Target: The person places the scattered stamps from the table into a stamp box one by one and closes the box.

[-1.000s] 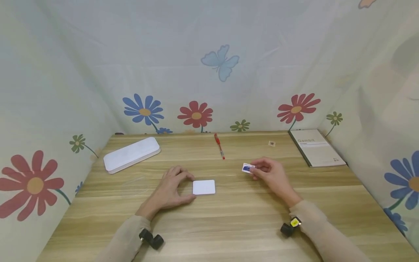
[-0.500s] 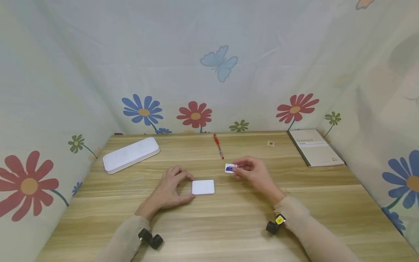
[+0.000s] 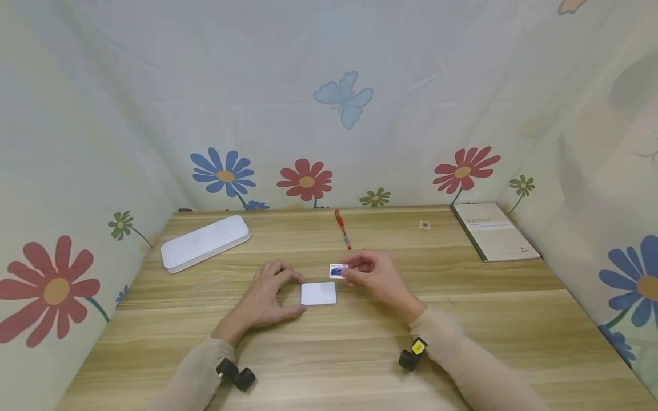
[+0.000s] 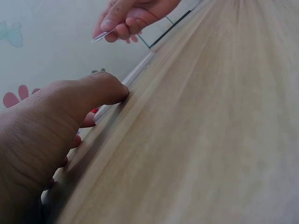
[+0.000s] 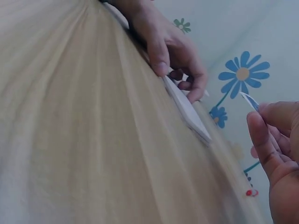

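Note:
In the head view a small white rectangular block (image 3: 318, 293) lies flat on the wooden table. The left hand (image 3: 267, 294) holds its left edge between thumb and fingers; the right wrist view shows the same grip on the block (image 5: 188, 111). Above and to the right of the block, the right hand (image 3: 377, 278) pinches a small white-bordered stamp (image 3: 336, 270) with a blue picture between thumb and fingers. In the right wrist view the stamp (image 5: 251, 101) is held in the air, apart from the block.
A long white case (image 3: 205, 243) lies at the back left, and a red pen (image 3: 342, 229) at the back middle. A second small stamp (image 3: 424, 225) lies left of a notebook (image 3: 494, 233) at the back right. A faint transparent sheet (image 3: 211, 292) rests left of the left hand.
The right hand has moved left with the stamp, from well right of the white block to just above its right corner. The left hand has stayed at the block.

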Demonstrator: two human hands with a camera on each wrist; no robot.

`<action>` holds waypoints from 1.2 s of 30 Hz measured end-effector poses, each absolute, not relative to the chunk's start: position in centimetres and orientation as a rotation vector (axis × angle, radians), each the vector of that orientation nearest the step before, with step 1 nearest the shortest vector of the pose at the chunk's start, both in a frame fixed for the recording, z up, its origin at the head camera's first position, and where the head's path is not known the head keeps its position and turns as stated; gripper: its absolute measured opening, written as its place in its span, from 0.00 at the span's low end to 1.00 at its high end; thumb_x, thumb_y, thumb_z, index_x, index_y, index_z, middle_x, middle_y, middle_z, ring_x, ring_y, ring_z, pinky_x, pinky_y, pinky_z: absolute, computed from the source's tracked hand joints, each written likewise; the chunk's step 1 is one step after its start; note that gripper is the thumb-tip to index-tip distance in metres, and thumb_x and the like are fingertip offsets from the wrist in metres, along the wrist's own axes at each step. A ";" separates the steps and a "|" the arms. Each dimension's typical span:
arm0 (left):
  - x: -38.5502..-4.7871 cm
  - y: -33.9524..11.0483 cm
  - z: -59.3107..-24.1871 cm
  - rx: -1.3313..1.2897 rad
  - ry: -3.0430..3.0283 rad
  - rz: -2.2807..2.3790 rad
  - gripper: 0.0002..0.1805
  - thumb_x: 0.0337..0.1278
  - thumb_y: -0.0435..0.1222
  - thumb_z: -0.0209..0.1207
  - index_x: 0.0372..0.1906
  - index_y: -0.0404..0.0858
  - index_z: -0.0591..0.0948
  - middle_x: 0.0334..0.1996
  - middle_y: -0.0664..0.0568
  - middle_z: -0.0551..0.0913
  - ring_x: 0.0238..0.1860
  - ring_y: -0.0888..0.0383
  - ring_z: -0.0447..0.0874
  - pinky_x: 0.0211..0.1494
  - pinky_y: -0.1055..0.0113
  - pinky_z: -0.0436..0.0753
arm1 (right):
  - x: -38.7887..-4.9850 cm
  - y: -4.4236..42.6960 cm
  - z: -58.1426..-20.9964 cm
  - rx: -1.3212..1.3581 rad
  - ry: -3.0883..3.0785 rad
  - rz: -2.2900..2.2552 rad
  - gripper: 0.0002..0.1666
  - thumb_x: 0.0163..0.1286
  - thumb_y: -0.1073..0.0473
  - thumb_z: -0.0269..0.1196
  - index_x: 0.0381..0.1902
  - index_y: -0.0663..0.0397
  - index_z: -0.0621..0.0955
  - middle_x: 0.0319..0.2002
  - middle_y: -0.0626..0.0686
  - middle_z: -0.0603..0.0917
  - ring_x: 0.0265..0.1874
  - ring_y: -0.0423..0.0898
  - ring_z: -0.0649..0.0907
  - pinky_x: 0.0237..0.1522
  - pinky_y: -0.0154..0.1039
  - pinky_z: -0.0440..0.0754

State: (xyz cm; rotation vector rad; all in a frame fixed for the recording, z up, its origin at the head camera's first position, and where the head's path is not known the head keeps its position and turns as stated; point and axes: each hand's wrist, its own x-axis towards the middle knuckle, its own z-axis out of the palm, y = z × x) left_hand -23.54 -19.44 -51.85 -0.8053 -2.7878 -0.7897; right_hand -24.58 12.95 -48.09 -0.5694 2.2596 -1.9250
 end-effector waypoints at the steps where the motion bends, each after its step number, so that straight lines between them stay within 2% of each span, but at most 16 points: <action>1: -23.5 -19.4 -51.8 -0.807 -2.786 -0.790 0.30 0.51 0.61 0.81 0.58 0.59 0.85 0.62 0.57 0.78 0.68 0.49 0.72 0.74 0.40 0.69 | -24.5 12.7 -48.2 -0.576 2.250 -1.921 0.13 0.74 0.68 0.75 0.53 0.65 0.89 0.41 0.59 0.92 0.36 0.51 0.91 0.40 0.45 0.93; 6: -23.4 -19.3 -51.7 -0.807 -2.786 -0.791 0.30 0.51 0.61 0.80 0.58 0.59 0.85 0.62 0.58 0.78 0.68 0.50 0.72 0.74 0.40 0.69 | -24.2 11.6 -48.9 -0.613 2.234 -1.892 0.12 0.73 0.70 0.75 0.52 0.66 0.89 0.40 0.59 0.92 0.33 0.46 0.90 0.38 0.39 0.92; 11: -23.4 -19.4 -51.7 -0.798 -2.795 -0.786 0.29 0.52 0.61 0.80 0.58 0.60 0.85 0.63 0.58 0.78 0.69 0.50 0.72 0.74 0.39 0.69 | -23.9 10.4 -49.3 -0.650 2.282 -1.846 0.11 0.72 0.68 0.76 0.51 0.64 0.90 0.41 0.58 0.92 0.34 0.45 0.90 0.37 0.39 0.92; 17: -23.4 -19.4 -51.8 -0.812 -2.784 -0.782 0.30 0.52 0.61 0.80 0.59 0.60 0.85 0.62 0.58 0.78 0.69 0.49 0.72 0.74 0.39 0.69 | -23.7 8.9 -49.2 -0.697 2.402 -1.724 0.09 0.72 0.65 0.77 0.48 0.59 0.91 0.37 0.52 0.92 0.32 0.43 0.88 0.33 0.36 0.88; 20: -23.5 -19.4 -51.8 -0.819 -2.782 -0.779 0.30 0.52 0.60 0.80 0.60 0.59 0.86 0.62 0.57 0.78 0.68 0.49 0.72 0.74 0.39 0.69 | -23.6 8.4 -49.2 -0.735 2.499 -1.639 0.07 0.72 0.65 0.78 0.46 0.57 0.92 0.36 0.48 0.91 0.32 0.40 0.87 0.35 0.34 0.86; 24: -23.5 -19.4 -51.7 -0.824 -2.779 -0.785 0.30 0.52 0.59 0.80 0.60 0.58 0.86 0.63 0.55 0.78 0.68 0.48 0.73 0.73 0.39 0.69 | -23.4 7.9 -49.4 -0.757 2.607 -1.542 0.07 0.72 0.64 0.78 0.46 0.56 0.92 0.35 0.45 0.90 0.33 0.38 0.86 0.37 0.33 0.85; 31: -23.3 -19.4 -51.6 -0.820 -2.775 -0.788 0.30 0.51 0.58 0.80 0.59 0.57 0.86 0.63 0.54 0.79 0.68 0.47 0.73 0.73 0.39 0.69 | -23.2 7.5 -49.8 -0.771 2.745 -1.385 0.07 0.73 0.59 0.78 0.45 0.50 0.92 0.32 0.41 0.87 0.30 0.39 0.80 0.33 0.34 0.78; 36: -23.4 -19.3 -51.6 -0.822 -2.770 -0.790 0.30 0.51 0.57 0.81 0.59 0.58 0.86 0.63 0.54 0.79 0.69 0.47 0.72 0.73 0.39 0.69 | -23.3 7.0 -50.2 -0.862 2.832 -1.256 0.07 0.73 0.56 0.78 0.44 0.48 0.91 0.32 0.40 0.85 0.31 0.39 0.80 0.34 0.34 0.77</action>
